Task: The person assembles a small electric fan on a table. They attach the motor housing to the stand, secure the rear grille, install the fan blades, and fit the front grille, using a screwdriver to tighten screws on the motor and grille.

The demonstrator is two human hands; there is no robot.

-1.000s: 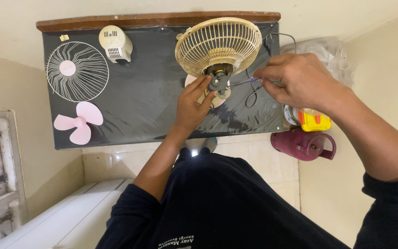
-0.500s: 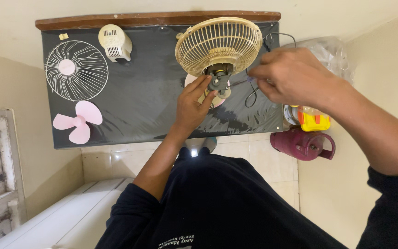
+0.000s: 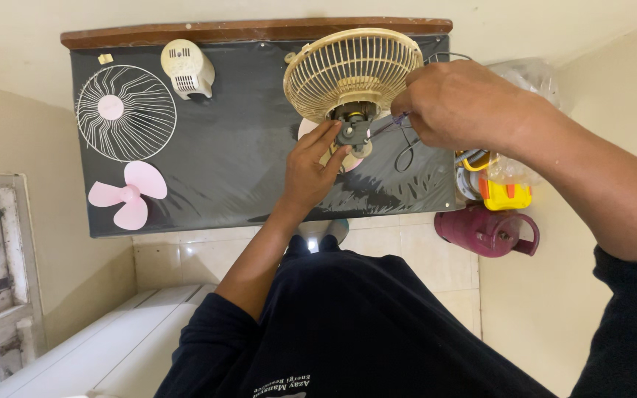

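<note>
On the black worktop (image 3: 223, 169), front guard (image 3: 125, 113), pink blade (image 3: 127, 194) and motor cover (image 3: 187, 68) lie removed; left hand (image 3: 311, 166) steadies the fan motor (image 3: 352, 131), right hand (image 3: 462, 103) pinches a screwdriver (image 3: 388, 127).

Cream ribbed plastic fan guard (image 3: 353, 70), radial slats. Grey metal motor block (image 3: 353, 130) beneath. White wire grille (image 3: 126, 113), spoke pattern, pale pink hub. Pink three-blade propeller (image 3: 128, 193). Cream motor cover (image 3: 187, 68). Black glossy table mat (image 3: 237, 169), brown wooden edge. Maroon plastic jug (image 3: 488, 231).
</note>
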